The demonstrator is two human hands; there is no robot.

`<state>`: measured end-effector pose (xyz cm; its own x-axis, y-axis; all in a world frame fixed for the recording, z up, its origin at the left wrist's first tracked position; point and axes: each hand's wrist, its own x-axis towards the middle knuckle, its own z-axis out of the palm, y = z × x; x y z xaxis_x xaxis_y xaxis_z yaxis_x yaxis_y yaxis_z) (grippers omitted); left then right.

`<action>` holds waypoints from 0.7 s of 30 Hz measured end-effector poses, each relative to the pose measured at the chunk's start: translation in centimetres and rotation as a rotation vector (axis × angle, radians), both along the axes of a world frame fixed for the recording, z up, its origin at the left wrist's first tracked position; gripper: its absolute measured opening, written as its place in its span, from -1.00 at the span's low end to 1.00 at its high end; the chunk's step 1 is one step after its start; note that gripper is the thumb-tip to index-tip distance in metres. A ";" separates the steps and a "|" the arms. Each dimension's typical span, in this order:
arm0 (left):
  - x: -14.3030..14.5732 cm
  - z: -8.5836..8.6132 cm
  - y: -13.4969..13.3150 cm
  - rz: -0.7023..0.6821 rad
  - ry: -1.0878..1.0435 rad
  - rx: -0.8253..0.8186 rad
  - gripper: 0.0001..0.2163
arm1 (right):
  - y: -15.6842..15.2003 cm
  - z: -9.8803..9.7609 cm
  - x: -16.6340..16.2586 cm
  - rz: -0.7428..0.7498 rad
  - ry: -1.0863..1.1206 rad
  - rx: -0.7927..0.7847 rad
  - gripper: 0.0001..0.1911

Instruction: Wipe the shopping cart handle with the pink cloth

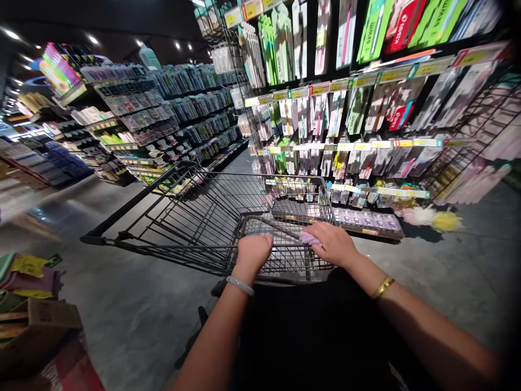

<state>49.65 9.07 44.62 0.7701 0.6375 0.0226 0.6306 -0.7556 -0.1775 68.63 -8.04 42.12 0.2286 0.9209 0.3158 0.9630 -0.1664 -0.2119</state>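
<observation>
A black wire shopping cart (211, 206) stands crosswise in front of me, its handle end to the left. My left hand (254, 252) is closed over the cart's near top rail and wears a pale bracelet. Farther right, my right hand (336, 244) bends over the same side of the cart, a gold bracelet on the wrist. A crumpled soft lilac item (309, 239), perhaps a cloth, shows under its fingers; what it is exactly I cannot tell. Wire mesh shows inside the cart basket.
A rack of hanging packaged stationery (317, 114) rises close beyond the cart. More stocked shelves (171, 108) line the aisle at left. A cardboard box (52, 320) stands at the lower left. Grey polished floor (138, 309) lies around the cart.
</observation>
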 end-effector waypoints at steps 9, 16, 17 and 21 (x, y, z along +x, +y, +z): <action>2.2 0.6 -1.7 -0.017 0.038 -0.064 -0.49 | 4.2 2.4 -1.4 -0.037 0.189 -0.155 -0.64; -1.4 2.9 1.6 0.023 0.037 -0.150 -0.39 | 3.2 1.7 0.1 -0.061 0.145 -0.149 -0.59; -2.3 3.1 2.6 0.042 0.047 -0.160 -0.38 | 2.9 1.6 0.7 -0.075 0.126 -0.157 -0.59; -4.5 3.3 5.2 0.117 0.118 -0.255 -0.30 | 2.8 1.6 2.2 -0.079 0.096 -0.193 -0.60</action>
